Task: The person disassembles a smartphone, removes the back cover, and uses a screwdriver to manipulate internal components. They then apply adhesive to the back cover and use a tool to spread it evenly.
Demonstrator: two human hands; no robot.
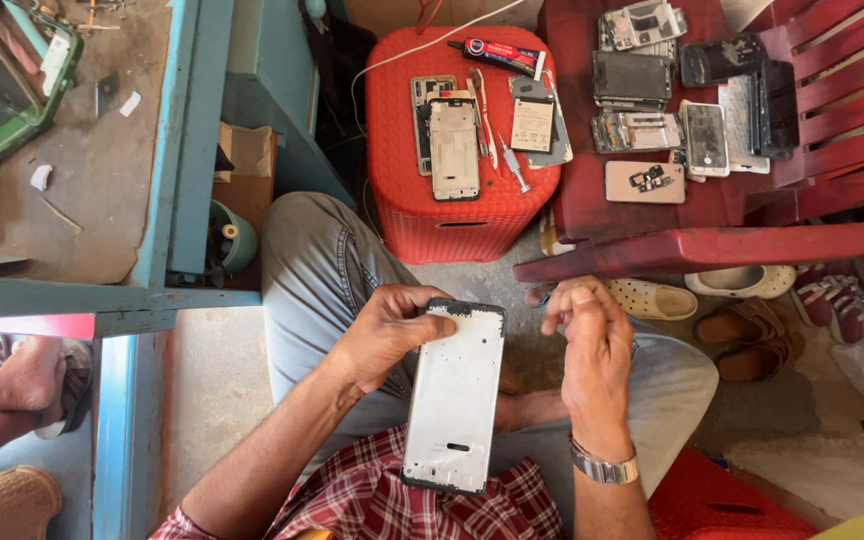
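Held over the lap, a silver-white metal phone frame (454, 397) is gripped at its top edge by the left hand (384, 333). Right hand (589, 345) beside it has fingertips pinched together; contents indiscernible. Beyond, red plastic stool (422, 215) carries phone parts.

The right hand (592, 345) is hiding whatever its fingertips are pinching — too small to tell — beside the phone frame (454, 395).
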